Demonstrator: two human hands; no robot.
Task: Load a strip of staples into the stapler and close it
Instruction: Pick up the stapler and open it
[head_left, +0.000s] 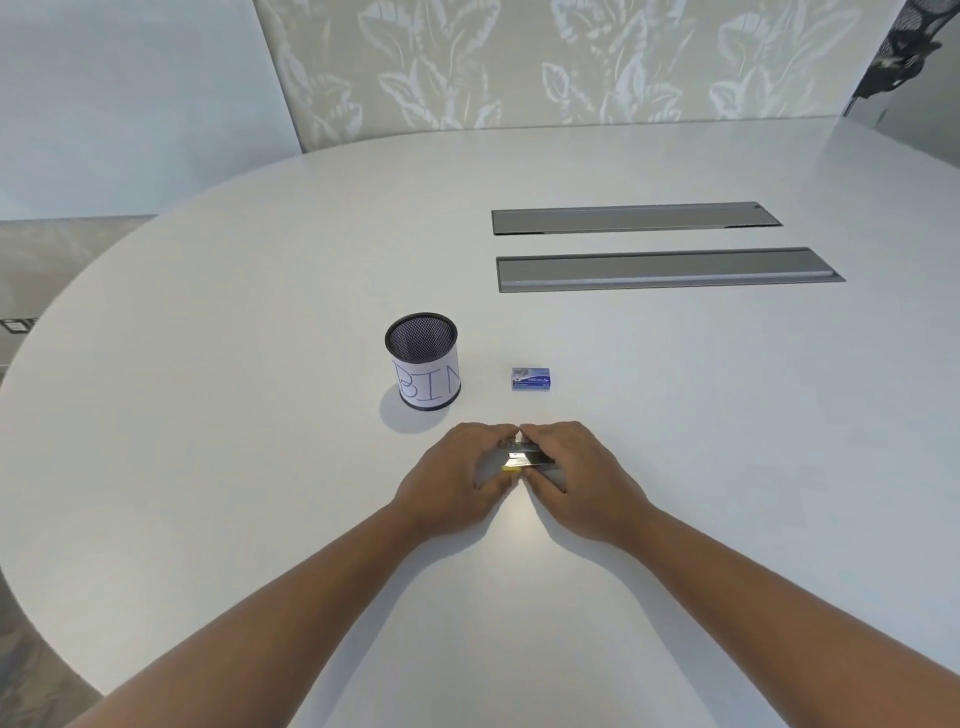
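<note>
Stapler (522, 457) on white table (675, 467), near person's side, mid-width, mostly hidden between both hands. Left hand (457, 467) curled round its left part; right hand (576, 470) curled round right part; fingertips meet above it. Metal top and small yellow bit show in gap; open or closed, cannot tell. Blue staple box (531, 379) just beyond, apart from hands. Mesh cup (423, 361) marked BIN beyond left hand. Two grey slots (665, 270) farther back. Bare tabletop wide on both sides; curved edge far left.
</note>
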